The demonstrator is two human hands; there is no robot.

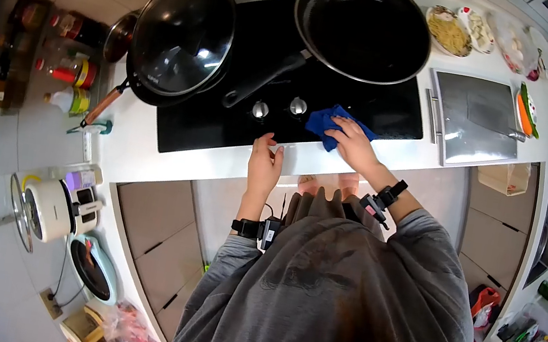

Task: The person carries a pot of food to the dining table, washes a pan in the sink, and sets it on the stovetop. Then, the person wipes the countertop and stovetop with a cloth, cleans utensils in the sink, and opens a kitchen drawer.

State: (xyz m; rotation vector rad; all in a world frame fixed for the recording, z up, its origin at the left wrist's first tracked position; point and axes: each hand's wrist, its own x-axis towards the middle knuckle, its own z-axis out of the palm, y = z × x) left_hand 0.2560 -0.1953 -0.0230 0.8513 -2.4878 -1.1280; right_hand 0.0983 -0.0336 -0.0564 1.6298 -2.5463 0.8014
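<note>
My right hand (356,147) presses a crumpled blue cloth (324,123) onto the front edge of the black glass cooktop (187,129). Just left of the cloth are two silver knobs (298,106). My left hand (264,167) is at the front edge of the white counter, below the knobs, with thumb and fingers apart and nothing in it. Behind my hands sits a black frying pan (363,30), its handle pointing toward the front left. A wok under a glass lid (181,39) stands on the left side of the cooktop.
Right of the cooktop lies a metal panel (475,118) with a cleaver (493,117) on it. Plates of food (449,34) and a carrot (524,115) are behind and beside it. Bottles (76,73) line the left wall, near a white rice cooker (46,209).
</note>
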